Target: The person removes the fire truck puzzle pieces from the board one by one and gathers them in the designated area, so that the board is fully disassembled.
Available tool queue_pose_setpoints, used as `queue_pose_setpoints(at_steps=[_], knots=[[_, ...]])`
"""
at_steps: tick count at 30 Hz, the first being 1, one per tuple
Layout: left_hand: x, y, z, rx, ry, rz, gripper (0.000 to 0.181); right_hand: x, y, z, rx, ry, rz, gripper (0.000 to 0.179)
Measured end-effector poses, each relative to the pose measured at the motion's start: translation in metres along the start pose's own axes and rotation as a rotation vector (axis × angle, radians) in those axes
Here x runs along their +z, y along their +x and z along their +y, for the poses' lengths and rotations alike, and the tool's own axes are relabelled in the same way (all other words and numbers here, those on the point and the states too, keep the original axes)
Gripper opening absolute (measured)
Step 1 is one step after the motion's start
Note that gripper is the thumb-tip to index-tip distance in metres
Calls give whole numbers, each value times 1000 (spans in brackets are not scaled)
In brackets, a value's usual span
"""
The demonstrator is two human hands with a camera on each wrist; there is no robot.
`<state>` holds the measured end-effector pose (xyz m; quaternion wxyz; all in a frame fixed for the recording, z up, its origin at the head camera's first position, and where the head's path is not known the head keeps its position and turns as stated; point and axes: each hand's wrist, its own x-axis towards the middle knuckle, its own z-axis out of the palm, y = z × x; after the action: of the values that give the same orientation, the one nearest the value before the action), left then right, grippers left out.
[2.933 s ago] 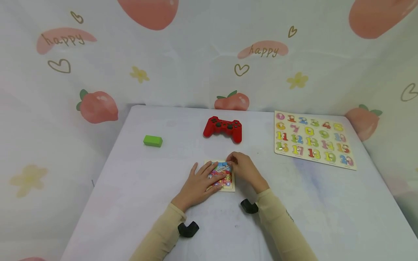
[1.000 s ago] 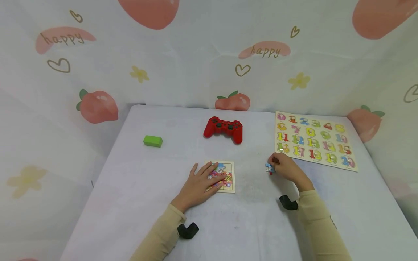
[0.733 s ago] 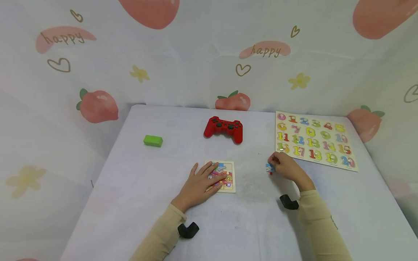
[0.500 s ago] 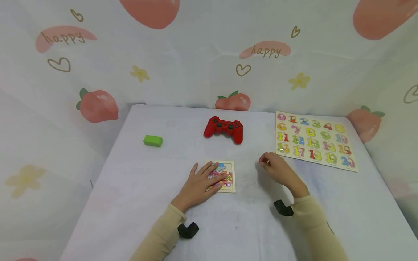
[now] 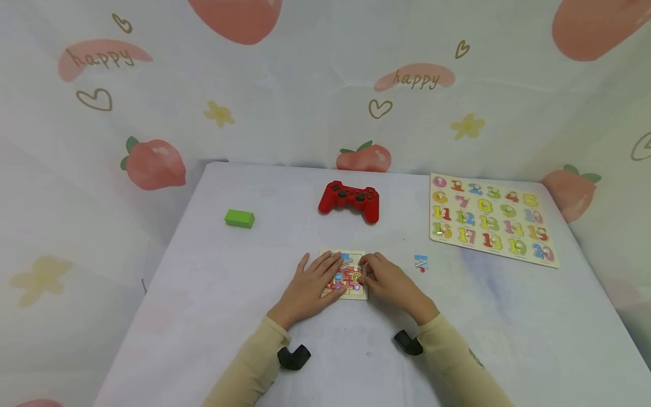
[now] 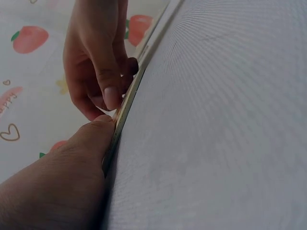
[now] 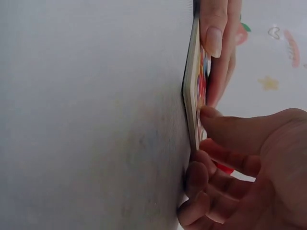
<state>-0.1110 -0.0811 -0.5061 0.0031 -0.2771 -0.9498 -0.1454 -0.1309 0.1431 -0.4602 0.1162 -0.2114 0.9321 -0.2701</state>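
Note:
A small wooden jigsaw puzzle with a colourful picture and a cream border lies flat on the table in the head view. My left hand rests across its left part with fingers spread, covering much of the picture. At the right side, my right hand touches the puzzle with curled fingers. In the right wrist view, its thumb rests on the puzzle's face while the fingers lie by the edge. Whether a piece is pinched there is hidden. One loose blue jigsaw piece with a red tip lies right of the right hand.
Behind the puzzle lies a red game controller. A green block sits at the left, and a number puzzle board at the back right. A curtain printed with peaches hangs behind the white table.
My right hand carried the blue piece rightward from the puzzle, let it go on the table, then came back to the puzzle's right edge. The left hand has stayed in place.

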Motion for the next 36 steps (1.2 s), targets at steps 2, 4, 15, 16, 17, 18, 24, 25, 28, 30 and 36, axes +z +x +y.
queue_pose_setpoints(at_steps=[2, 4, 15, 16, 17, 18, 24, 25, 28, 30, 36], knots=[[1, 0, 0, -4, -2, 0, 70, 0, 1, -3, 15, -8, 1, 25], [2, 0, 0, -9, -13, 8, 70, 1, 2, -4, 26, -8, 0, 24], [7, 6, 17, -87, -33, 111, 63, 7, 3, -7, 71, 14, 44, 21], [7, 6, 18, -88, -19, 122, 63, 7, 4, -8, 72, 12, 45, 21], [8, 6, 19, -91, -6, 128, 63, 7, 3, -9, 73, 12, 45, 21], [9, 6, 19, -95, 8, 131, 63, 6, 3, -9, 73, 12, 47, 21], [11, 6, 21, -129, 34, 125, 63, 4, 4, -12, 78, 9, 43, 21], [11, 6, 21, -133, 33, 128, 63, 3, 4, -12, 78, 9, 43, 21], [11, 6, 20, -137, 35, 142, 63, 2, 6, -13, 72, 17, 48, 21], [12, 6, 19, -135, 32, 155, 63, 2, 7, -13, 71, 24, 55, 19], [12, 6, 18, -133, 6, 150, 63, 1, 9, -13, 130, 102, 78, 8]])
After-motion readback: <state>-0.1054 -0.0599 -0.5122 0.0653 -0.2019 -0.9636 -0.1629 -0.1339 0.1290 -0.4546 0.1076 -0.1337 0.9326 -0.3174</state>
